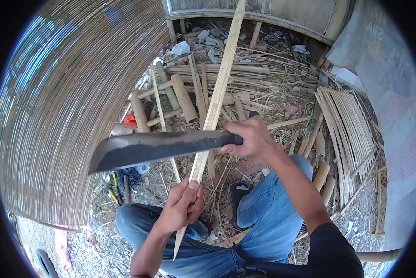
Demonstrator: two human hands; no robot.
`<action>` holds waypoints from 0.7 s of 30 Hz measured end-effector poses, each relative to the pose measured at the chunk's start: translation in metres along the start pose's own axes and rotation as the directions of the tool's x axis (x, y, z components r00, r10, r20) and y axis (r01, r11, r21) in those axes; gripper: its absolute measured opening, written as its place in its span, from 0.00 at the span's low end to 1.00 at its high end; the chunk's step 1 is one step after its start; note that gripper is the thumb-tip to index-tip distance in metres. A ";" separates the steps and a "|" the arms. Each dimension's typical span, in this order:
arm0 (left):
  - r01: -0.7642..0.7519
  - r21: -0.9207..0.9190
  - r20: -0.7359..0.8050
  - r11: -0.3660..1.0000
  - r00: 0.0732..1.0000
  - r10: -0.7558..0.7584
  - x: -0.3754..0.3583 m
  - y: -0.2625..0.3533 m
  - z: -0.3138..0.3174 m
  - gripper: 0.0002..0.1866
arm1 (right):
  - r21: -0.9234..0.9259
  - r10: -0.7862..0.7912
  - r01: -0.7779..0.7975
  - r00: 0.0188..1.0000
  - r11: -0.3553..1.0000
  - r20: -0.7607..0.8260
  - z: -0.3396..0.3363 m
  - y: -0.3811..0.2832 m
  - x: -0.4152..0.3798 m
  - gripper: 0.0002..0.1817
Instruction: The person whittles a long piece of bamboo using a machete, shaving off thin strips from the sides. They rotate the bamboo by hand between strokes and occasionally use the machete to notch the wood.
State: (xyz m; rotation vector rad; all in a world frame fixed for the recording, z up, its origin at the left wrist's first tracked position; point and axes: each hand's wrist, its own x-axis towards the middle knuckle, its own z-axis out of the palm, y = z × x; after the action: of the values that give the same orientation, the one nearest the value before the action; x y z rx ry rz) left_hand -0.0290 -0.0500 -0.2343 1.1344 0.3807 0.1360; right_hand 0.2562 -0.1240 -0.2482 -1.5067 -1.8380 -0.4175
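Fingers of our left hand (182, 207) clamp the bamboo strip (216, 99), our right hand (249, 135) grips the machete (159, 147); blade rests on it, shaving barely begun.

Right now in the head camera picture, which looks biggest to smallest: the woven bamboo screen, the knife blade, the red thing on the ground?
1. Woven bamboo screen, though nearness to the camera enlarges it.
2. Knife blade, also close.
3. Red thing, clearly smallest.
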 end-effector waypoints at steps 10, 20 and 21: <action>-0.004 0.022 -0.005 1.000 1.000 0.005 -0.003 -0.003 -0.003 0.16 | 0.098 0.399 -0.392 0.913 0.915 -0.079 -0.003 0.021 -0.008 0.30; -0.079 0.440 -0.114 0.894 0.983 0.143 -0.005 -0.008 0.001 0.17 | -0.068 0.521 -0.529 0.847 0.846 -0.105 -0.037 0.035 0.010 0.26; -0.062 0.448 -0.123 0.892 0.984 0.131 -0.005 -0.009 -0.001 0.17 | -0.115 0.536 -0.546 0.838 0.830 -0.103 -0.035 0.032 0.009 0.26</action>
State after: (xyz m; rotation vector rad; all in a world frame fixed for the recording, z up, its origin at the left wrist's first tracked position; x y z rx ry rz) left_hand -0.0348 -0.0547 -0.2419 1.6026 0.5056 0.2316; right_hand 0.2974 -0.1319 -0.2233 -1.9989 -1.2632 -0.3155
